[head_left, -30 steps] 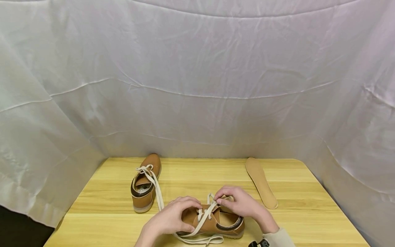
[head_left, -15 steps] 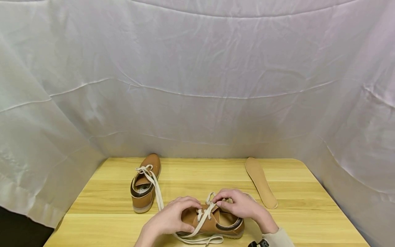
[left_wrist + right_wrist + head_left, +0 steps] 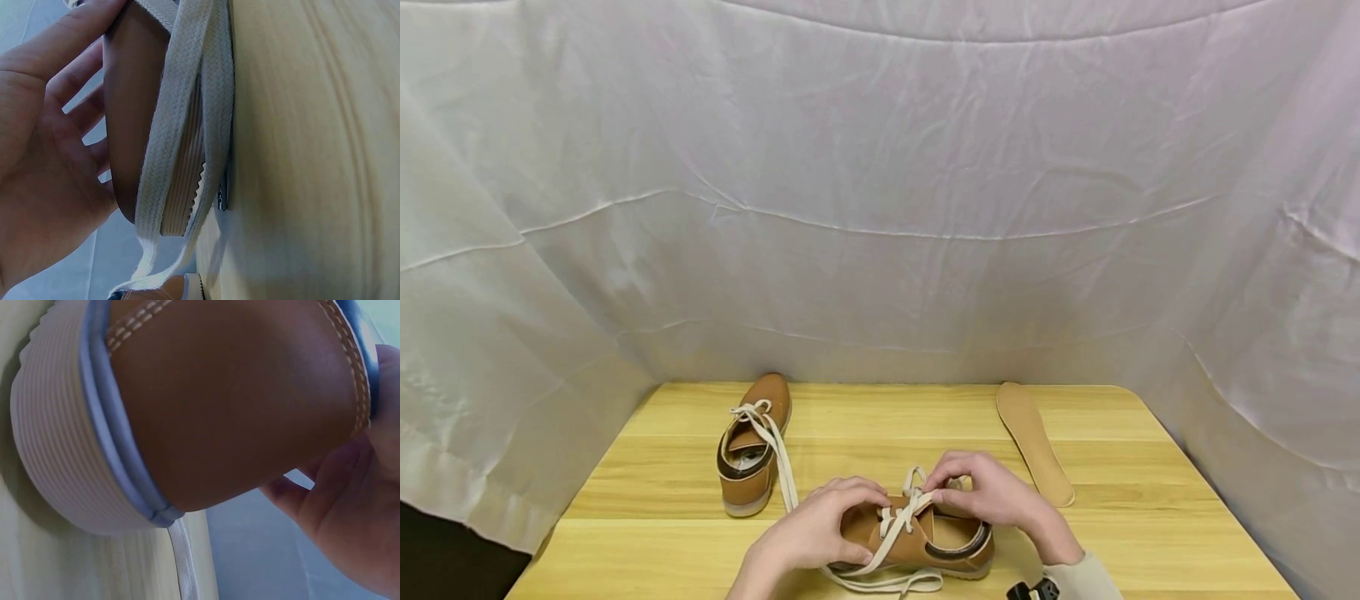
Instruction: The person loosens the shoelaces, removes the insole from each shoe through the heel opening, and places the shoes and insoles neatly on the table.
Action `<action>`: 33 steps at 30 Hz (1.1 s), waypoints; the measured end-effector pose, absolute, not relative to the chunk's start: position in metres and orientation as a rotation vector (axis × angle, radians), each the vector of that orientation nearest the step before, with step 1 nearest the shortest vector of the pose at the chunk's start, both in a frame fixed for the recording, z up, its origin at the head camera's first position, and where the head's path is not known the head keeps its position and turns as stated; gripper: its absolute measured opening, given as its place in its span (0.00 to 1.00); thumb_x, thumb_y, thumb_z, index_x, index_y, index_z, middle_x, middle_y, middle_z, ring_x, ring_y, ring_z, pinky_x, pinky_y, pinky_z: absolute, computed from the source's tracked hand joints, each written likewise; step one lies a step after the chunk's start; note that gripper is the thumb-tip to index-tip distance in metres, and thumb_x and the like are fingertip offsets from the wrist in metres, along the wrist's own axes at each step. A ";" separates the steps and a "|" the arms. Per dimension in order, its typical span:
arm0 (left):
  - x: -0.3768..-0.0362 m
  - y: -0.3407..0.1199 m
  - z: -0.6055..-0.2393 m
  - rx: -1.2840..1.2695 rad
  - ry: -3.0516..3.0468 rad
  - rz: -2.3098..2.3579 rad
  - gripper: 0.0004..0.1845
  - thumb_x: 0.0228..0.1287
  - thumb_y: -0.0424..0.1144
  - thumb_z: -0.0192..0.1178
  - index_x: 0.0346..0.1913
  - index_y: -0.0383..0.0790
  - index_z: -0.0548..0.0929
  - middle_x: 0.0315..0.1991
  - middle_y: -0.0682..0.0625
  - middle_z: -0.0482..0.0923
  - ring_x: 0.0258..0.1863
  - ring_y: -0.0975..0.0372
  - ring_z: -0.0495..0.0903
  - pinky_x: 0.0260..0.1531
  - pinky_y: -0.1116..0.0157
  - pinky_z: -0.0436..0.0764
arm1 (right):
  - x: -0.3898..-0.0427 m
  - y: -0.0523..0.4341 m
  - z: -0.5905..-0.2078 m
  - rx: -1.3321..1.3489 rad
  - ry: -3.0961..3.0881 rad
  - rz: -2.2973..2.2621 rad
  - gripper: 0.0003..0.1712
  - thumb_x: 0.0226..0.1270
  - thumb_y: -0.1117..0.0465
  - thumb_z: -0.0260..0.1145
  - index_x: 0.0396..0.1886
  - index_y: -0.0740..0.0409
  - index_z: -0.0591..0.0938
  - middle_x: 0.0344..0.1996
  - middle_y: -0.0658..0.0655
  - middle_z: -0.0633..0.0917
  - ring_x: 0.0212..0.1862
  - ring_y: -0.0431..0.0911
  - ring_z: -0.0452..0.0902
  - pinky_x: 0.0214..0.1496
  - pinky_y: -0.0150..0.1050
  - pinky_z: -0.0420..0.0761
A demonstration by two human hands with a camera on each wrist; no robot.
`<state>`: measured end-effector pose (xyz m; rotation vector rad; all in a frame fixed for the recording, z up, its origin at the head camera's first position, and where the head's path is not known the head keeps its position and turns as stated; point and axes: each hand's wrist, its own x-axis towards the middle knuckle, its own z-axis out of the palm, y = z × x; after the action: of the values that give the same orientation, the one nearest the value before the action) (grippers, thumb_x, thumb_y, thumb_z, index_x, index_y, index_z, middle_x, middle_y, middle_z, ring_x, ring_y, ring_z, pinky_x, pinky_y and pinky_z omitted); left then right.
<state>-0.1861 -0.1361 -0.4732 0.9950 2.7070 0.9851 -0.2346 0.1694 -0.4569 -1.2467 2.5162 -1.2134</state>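
A brown leather shoe lies sideways near the table's front, toe to the left and heel to the right. My left hand grips its toe, thumb on the near side and fingers over the far side. Above the tongue, my right hand pinches the cream shoelace near the top eyelets. In the left wrist view flat lace strands run along the shoe's side and sole. The right wrist view shows the stitched brown heel and ribbed sole; the pinching fingertips are hidden there.
A second brown shoe stands at the left of the wooden table, its long laces trailing toward my left hand. A tan insole lies at the back right. Pale grey cloth hangs around the table.
My right hand dipped slightly with the lace, then rose and shifted a little right, still at the top eyelets. The left hand and the shoe have stayed in place.
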 end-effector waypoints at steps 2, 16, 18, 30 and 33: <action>-0.186 -0.136 -0.473 0.996 2.709 0.983 0.32 0.53 0.45 0.80 0.63 0.58 0.82 0.65 0.62 0.77 0.68 0.61 0.74 0.68 0.45 0.72 | -0.235 0.170 -0.456 -1.244 2.522 -1.225 0.06 0.72 0.60 0.71 0.43 0.46 0.90 0.41 0.43 0.88 0.46 0.37 0.82 0.51 0.45 0.84; -0.186 -0.135 -0.473 1.016 2.707 0.999 0.31 0.53 0.43 0.79 0.62 0.57 0.83 0.64 0.61 0.78 0.67 0.61 0.75 0.68 0.47 0.73 | -0.240 0.185 -0.455 -1.109 2.637 -1.316 0.07 0.69 0.69 0.70 0.40 0.52 0.88 0.37 0.43 0.86 0.38 0.37 0.81 0.43 0.36 0.86; -0.186 -0.136 -0.473 1.007 2.703 0.999 0.32 0.53 0.44 0.80 0.63 0.57 0.83 0.64 0.61 0.78 0.67 0.61 0.74 0.68 0.45 0.72 | -0.241 0.189 -0.455 -1.087 2.662 -1.318 0.07 0.69 0.70 0.70 0.40 0.54 0.88 0.37 0.44 0.86 0.37 0.37 0.82 0.42 0.36 0.86; -0.186 -0.136 -0.473 0.993 2.714 0.968 0.33 0.53 0.49 0.81 0.64 0.57 0.82 0.66 0.61 0.77 0.69 0.59 0.73 0.70 0.43 0.70 | -0.248 0.206 -0.459 -0.912 2.765 -1.171 0.04 0.69 0.66 0.71 0.39 0.53 0.87 0.36 0.45 0.85 0.38 0.36 0.80 0.41 0.34 0.85; -0.185 -0.135 -0.473 0.996 2.717 0.967 0.33 0.53 0.49 0.81 0.64 0.57 0.82 0.66 0.60 0.77 0.69 0.59 0.73 0.70 0.43 0.70 | -0.250 0.209 -0.461 -0.907 2.744 -1.125 0.03 0.68 0.66 0.71 0.38 0.54 0.87 0.34 0.45 0.85 0.37 0.36 0.79 0.40 0.34 0.84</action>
<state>-0.1854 -0.1355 -0.4728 0.9959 2.7172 0.9672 -0.2499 0.2087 -0.4612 -0.9066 2.7440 -1.1254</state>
